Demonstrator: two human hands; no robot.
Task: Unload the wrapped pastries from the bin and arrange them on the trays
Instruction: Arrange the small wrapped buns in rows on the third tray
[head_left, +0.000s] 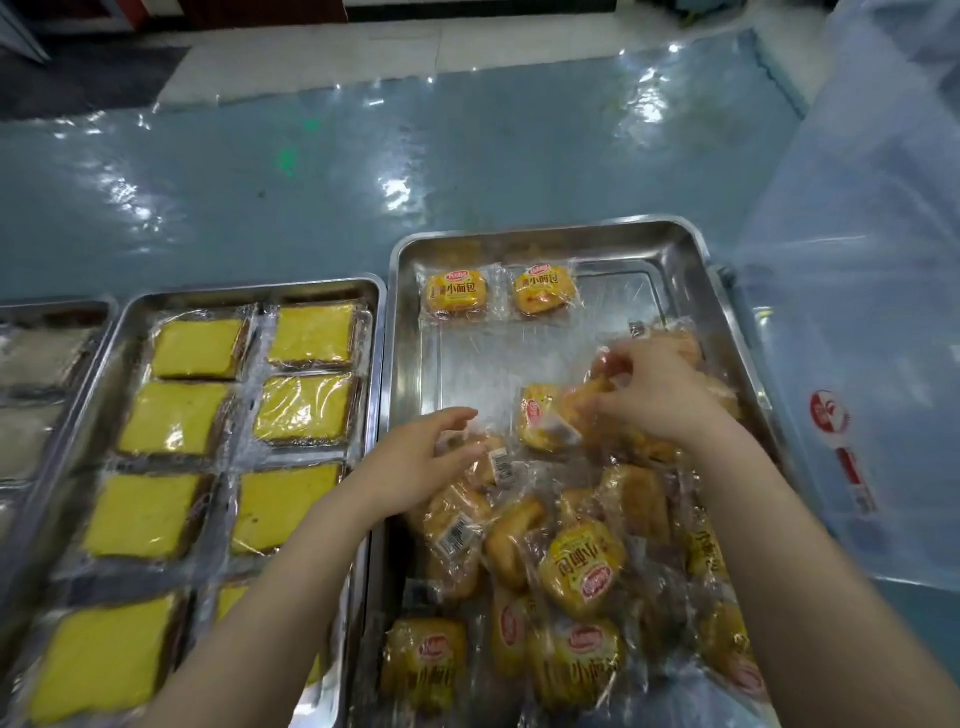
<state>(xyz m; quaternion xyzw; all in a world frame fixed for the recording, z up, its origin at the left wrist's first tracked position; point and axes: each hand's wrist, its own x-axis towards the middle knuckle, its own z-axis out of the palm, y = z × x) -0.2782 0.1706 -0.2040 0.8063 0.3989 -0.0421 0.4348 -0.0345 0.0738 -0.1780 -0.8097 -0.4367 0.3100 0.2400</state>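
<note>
A steel tray (675, 244) on the right holds two wrapped small breads (455, 292) lying side by side at its far left corner. A loose heap of wrapped breads (582, 566) fills its near half. My right hand (654, 395) pinches one wrapped bread (576, 400) at the right side of the tray, lifted a little above the heap. My left hand (421, 457) hovers over the heap's left edge, fingers spread, touching a wrapper near the tray's left wall.
A second steel tray (249, 292) to the left holds several wrapped yellow cake slices (197, 348) in two columns. A third tray (47, 312) shows at the far left edge. A large clear plastic bag (857, 312) lies on the right, over the blue plastic-covered surface (363, 182).
</note>
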